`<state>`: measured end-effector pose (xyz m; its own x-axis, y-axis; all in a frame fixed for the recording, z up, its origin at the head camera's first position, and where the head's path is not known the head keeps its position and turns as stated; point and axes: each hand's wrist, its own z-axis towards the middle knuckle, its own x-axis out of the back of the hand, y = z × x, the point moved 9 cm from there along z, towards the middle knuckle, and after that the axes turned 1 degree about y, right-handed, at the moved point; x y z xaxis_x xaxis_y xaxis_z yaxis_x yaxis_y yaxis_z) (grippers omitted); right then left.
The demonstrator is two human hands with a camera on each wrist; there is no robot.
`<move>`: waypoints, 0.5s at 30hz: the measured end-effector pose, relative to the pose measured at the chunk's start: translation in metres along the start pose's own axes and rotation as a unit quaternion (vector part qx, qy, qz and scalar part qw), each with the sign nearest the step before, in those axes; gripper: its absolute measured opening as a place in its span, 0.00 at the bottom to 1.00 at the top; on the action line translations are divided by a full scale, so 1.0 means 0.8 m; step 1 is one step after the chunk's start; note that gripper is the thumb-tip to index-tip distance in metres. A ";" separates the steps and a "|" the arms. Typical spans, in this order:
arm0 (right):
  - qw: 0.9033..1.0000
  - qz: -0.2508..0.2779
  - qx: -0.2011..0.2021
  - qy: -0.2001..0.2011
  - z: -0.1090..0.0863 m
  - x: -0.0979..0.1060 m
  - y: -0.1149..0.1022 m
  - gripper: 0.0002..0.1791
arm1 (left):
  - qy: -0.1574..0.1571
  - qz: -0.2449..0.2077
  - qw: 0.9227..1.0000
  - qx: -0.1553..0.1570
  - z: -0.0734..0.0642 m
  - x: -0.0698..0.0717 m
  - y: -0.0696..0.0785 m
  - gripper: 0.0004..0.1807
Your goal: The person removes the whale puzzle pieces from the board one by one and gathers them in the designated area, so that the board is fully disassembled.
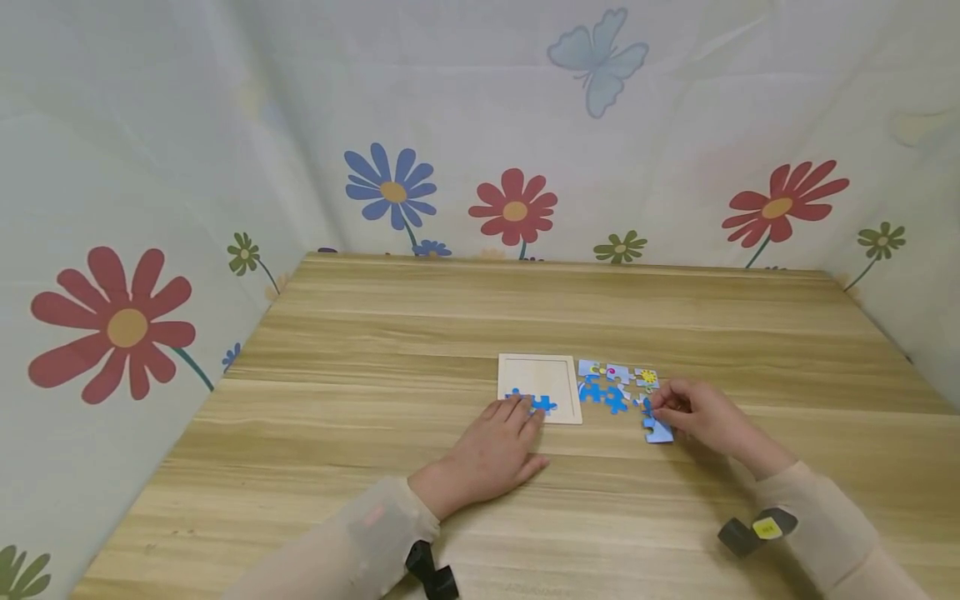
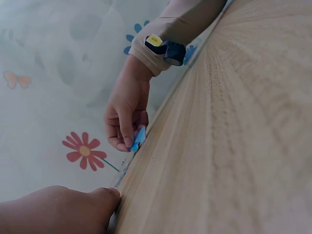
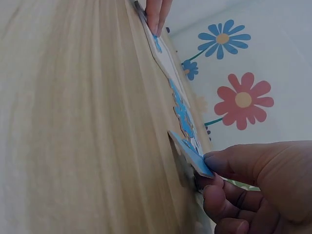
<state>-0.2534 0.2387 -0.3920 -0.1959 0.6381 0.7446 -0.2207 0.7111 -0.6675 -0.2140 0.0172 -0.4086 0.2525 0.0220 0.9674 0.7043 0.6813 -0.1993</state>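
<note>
In the head view a square wooden puzzle tray lies on the table. Blue jigsaw pieces sit along its near side. My left hand rests there with its fingers extended, fingertips on the pieces and partly covering them. To the right of the tray, my right hand pinches a light blue puzzle piece between thumb and fingers. The right wrist view has this piece tilted, with one edge raised above the tabletop. Loose blue puzzle pieces lie between the tray and my right hand.
Among the loose pieces, one carries a yellow sun-like print. The wooden table reaches back to a white curtain printed with flowers and a butterfly. Small black cameras are strapped to both wrists.
</note>
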 end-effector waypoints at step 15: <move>0.999 -0.038 -0.002 0.033 -0.003 0.004 0.001 0.03 | 0.002 0.001 1.000 -0.003 0.001 0.000 0.000 0.34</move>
<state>-0.2516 0.2421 -0.3905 -0.1147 0.6006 0.7913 -0.2284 0.7592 -0.6094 -0.2141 0.0178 -0.4087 0.2566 0.0212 0.9663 0.7072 0.6774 -0.2027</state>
